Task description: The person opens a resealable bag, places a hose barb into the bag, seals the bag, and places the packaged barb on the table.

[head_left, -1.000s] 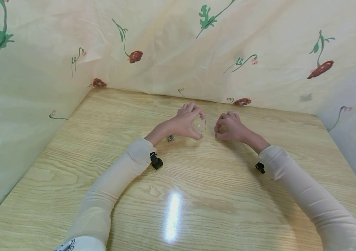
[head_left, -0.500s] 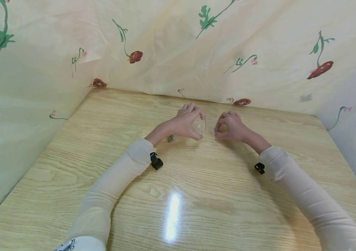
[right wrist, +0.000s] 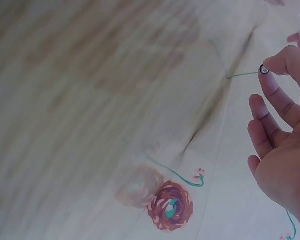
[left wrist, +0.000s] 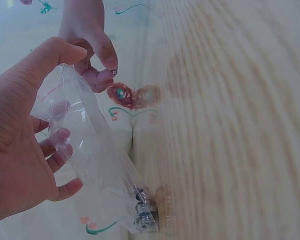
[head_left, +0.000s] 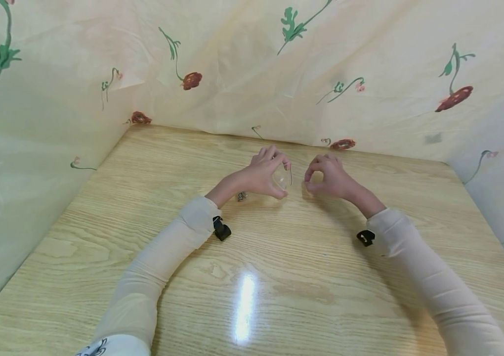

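Observation:
My left hand (head_left: 263, 175) holds a clear plastic bag (left wrist: 90, 130) by its upper edge, the thumb over the rim and the other fingers spread behind it. A thin red line crosses the film. Several small shiny metal parts (left wrist: 145, 212) lie at the bag's lower end, down on the table; from the head they show beneath the left wrist. To the right of the bag, my right hand (head_left: 328, 175) pinches a small round metal piece (right wrist: 263, 70) between thumb and index finger. That piece has a dark rim and a bright centre; its exact kind is unclear.
The wooden table (head_left: 181, 291) spreads out under both arms. Flower-printed cloth (head_left: 234, 64) hangs along the back and sides. Black straps (head_left: 222, 229) sit at the wrists, and a bright light reflection (head_left: 245, 309) lies near the front.
My right hand has shifted slightly right and away from the bag, and the loop between its thumb and index finger looks wider. The left hand and the bag stay still.

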Demonstrator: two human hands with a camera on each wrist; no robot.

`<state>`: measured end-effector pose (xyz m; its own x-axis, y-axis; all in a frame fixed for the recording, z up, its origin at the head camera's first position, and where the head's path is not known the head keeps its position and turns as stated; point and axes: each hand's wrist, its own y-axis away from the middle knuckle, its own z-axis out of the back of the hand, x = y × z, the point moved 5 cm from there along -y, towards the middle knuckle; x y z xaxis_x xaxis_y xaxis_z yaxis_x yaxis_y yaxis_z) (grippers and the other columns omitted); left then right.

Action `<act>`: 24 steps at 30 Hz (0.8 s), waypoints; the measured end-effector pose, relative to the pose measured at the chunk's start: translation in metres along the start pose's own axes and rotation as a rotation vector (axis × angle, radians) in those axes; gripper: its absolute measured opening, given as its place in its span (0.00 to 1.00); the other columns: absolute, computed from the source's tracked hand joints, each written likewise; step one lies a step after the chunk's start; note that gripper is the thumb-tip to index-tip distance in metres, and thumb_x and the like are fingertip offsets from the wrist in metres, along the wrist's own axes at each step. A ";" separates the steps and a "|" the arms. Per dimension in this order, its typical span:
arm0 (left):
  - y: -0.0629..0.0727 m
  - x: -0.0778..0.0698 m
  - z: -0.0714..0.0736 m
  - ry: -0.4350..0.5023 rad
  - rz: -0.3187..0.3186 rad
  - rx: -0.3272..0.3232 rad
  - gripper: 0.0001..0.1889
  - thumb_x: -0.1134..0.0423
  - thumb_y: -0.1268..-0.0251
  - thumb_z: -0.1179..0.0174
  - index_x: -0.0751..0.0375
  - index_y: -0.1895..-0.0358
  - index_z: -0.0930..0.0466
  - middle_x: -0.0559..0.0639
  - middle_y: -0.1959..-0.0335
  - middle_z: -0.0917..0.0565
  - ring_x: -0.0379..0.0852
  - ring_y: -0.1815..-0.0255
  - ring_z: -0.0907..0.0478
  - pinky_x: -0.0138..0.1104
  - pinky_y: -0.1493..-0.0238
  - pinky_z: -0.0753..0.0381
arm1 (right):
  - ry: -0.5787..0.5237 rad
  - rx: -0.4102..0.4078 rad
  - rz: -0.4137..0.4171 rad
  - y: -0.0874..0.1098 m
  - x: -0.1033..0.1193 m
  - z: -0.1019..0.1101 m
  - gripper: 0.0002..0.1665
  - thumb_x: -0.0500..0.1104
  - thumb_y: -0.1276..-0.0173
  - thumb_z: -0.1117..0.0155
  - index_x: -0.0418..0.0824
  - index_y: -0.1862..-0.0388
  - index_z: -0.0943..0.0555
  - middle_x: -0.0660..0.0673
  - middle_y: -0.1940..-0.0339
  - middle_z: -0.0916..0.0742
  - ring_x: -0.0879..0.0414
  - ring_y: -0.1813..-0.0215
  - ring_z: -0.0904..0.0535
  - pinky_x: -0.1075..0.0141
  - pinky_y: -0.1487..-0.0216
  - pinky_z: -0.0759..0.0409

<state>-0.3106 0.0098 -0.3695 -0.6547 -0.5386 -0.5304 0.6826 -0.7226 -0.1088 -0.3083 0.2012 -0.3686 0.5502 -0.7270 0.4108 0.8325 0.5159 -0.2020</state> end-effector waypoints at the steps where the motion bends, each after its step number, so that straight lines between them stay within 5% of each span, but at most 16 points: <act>1: 0.000 0.000 0.000 0.000 -0.001 0.000 0.31 0.50 0.45 0.29 0.57 0.42 0.32 0.59 0.42 0.36 0.52 0.41 0.45 0.44 0.42 0.43 | -0.011 -0.008 0.002 0.000 0.000 0.000 0.03 0.37 0.41 0.32 0.38 0.71 0.15 0.35 0.57 0.16 0.40 0.50 0.32 0.35 0.40 0.45; 16: 0.001 -0.002 0.001 -0.004 0.004 -0.006 0.31 0.50 0.45 0.28 0.56 0.42 0.32 0.59 0.41 0.36 0.52 0.41 0.45 0.44 0.42 0.43 | -0.098 -0.085 0.013 0.000 0.007 0.011 0.02 0.36 0.39 0.30 0.38 0.70 0.14 0.36 0.57 0.15 0.38 0.46 0.31 0.29 0.35 0.51; 24: 0.001 -0.002 0.000 -0.036 0.009 -0.013 0.29 0.49 0.45 0.28 0.51 0.45 0.33 0.53 0.45 0.37 0.51 0.43 0.45 0.43 0.43 0.42 | -0.108 -0.144 0.060 0.001 0.015 0.017 0.04 0.32 0.42 0.28 0.38 0.69 0.14 0.37 0.60 0.15 0.43 0.50 0.27 0.44 0.41 0.39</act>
<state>-0.3088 0.0096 -0.3684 -0.6598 -0.5602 -0.5008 0.6924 -0.7121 -0.1156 -0.3006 0.1987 -0.3475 0.5957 -0.6396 0.4858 0.8031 0.4810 -0.3515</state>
